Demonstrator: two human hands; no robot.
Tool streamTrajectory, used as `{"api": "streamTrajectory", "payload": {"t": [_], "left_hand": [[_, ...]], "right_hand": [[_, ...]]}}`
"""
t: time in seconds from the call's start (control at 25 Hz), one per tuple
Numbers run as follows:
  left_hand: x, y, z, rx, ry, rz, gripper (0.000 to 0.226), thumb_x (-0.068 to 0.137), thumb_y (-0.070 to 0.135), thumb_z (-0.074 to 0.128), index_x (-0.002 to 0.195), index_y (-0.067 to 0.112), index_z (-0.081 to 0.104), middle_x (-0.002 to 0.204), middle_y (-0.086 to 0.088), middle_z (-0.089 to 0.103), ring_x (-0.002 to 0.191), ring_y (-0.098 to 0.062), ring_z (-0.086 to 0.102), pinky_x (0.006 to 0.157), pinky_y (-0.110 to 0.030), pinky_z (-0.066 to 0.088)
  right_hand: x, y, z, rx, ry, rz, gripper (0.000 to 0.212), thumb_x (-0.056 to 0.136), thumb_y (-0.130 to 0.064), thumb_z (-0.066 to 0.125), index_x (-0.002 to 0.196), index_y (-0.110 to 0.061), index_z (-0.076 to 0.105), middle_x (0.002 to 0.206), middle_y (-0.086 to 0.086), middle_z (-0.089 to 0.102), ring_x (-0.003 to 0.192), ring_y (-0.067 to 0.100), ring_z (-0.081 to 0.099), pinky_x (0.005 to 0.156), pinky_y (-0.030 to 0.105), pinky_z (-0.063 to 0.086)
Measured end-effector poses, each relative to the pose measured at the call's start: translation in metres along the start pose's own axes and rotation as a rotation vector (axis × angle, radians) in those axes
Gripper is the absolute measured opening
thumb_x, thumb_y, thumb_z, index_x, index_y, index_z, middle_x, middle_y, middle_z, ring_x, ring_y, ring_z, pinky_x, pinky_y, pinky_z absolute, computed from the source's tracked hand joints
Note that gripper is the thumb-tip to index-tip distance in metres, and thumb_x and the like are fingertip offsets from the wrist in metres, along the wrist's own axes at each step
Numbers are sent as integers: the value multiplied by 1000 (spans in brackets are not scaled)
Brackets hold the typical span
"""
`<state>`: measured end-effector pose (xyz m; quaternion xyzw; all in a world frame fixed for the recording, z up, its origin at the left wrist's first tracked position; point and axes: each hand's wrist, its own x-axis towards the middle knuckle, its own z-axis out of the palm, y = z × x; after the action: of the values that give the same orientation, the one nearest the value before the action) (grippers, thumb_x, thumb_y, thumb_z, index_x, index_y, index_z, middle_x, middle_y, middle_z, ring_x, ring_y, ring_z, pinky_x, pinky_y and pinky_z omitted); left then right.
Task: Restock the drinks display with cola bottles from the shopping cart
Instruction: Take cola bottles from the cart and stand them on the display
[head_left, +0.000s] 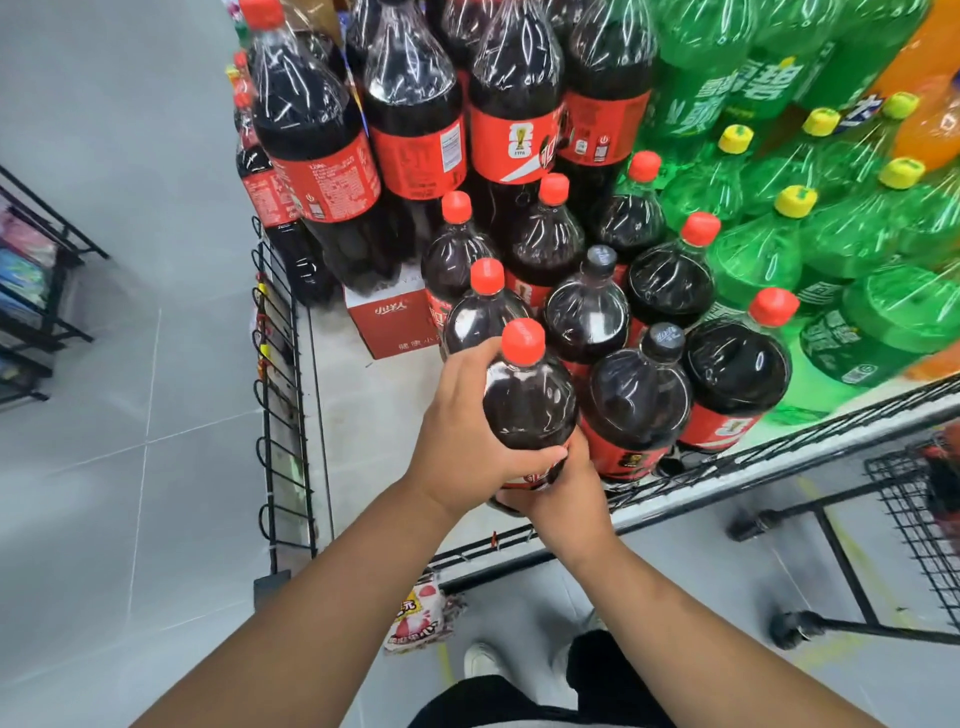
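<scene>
Two hands hold one cola bottle (524, 400) in the head view, a little below the middle of the picture. It is at the 6 o'clock edge of the group of cola bottles standing in the drinks display (779, 441), just beside its neighbours. I cannot tell if its base stands on the shelf. The left hand (462, 441) comes from 7 o'clock. Its fingers wrap the shoulder and body of the bottle, and the thumb lies across the front. The right hand (571, 493) comes from 5 o'clock and holds the lower part near the label. Its fingers are mostly hidden behind the bottle.

I judge the bottle to be heavy, because it is large and full. The plastic wall looks quite stiff but smooth and shiny, so it may slip. A good hold is one hand around the body and one low near the base. The neck under the cap is another place to take it.

The bottle is clear plastic with a dark, almost black drink, a red cap (523, 340) and a red label, mostly covered. Green bottles (753, 260) stand at 2 o'clock, and the shopping cart (914, 519) is at 4 o'clock.
</scene>
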<state>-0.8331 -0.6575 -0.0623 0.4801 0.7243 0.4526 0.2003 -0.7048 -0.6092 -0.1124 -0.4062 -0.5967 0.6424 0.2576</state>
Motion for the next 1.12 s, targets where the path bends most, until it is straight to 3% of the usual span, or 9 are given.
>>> {"api": "streamTrajectory", "payload": {"t": [0.16,0.28,0.44,0.6,0.68,0.76,0.84,0.92,1.12], "left_hand": [[0,-6,4,-26,10,-18,107,50,39,94,133,58,30,128,26,41,123,13,42,104,-6,34],[-2,-14,8,-3,-11,-13,104,53,34,96,135,50,34,128,17,44,123,14,41,103,-4,32],[-7,-22,13,-19,-1,-31,99,52,33,95,130,54,36,127,23,43,120,15,43,100,-1,31],[-8,-24,11,-53,-36,-81,97,54,36,93,126,61,33,130,17,42,127,5,45,106,-9,35],[-9,-26,10,-96,-57,-144,99,55,30,97,125,56,32,131,14,38,127,9,43,107,-9,34],[-9,-24,9,-173,-68,-254,100,53,30,99,124,53,34,132,14,38,122,14,44,105,-11,36],[-8,-25,9,-232,-55,-346,104,44,47,96,129,46,37,137,8,47,124,-1,53,109,-26,44],[-8,-25,10,-250,-16,-377,105,42,53,92,132,41,39,136,7,56,123,-9,58,108,-37,49],[-10,-24,16,-307,26,-401,101,41,48,93,130,37,46,131,5,61,118,-10,63,105,-41,52]], "right_hand": [[0,2,0,-12,54,30,81,61,21,79,113,-36,54,109,-7,70,92,-3,67,66,16,55],[-3,7,0,-20,119,78,74,61,17,81,115,-27,57,102,-11,71,85,-7,67,66,7,50],[-5,20,0,-53,174,125,68,63,7,85,119,-20,59,106,-11,71,99,2,68,89,35,58],[-3,22,1,-102,189,111,61,64,4,85,98,-39,58,93,-21,72,94,0,69,89,38,58],[-4,24,3,-130,189,104,61,63,3,85,94,-41,57,89,-23,71,90,-4,68,86,32,57],[-5,21,3,-161,183,91,62,63,2,87,92,-42,54,85,-24,67,85,-14,63,81,16,52],[-5,23,4,-173,173,75,63,63,0,87,97,-41,53,91,-26,64,84,-18,61,78,8,47],[-5,24,5,-190,187,66,64,65,-2,87,102,-42,53,94,-26,64,89,-14,62,84,14,50],[-8,32,10,-244,268,48,70,66,-9,86,106,-57,54,111,-18,66,108,8,64,98,38,51]]}}
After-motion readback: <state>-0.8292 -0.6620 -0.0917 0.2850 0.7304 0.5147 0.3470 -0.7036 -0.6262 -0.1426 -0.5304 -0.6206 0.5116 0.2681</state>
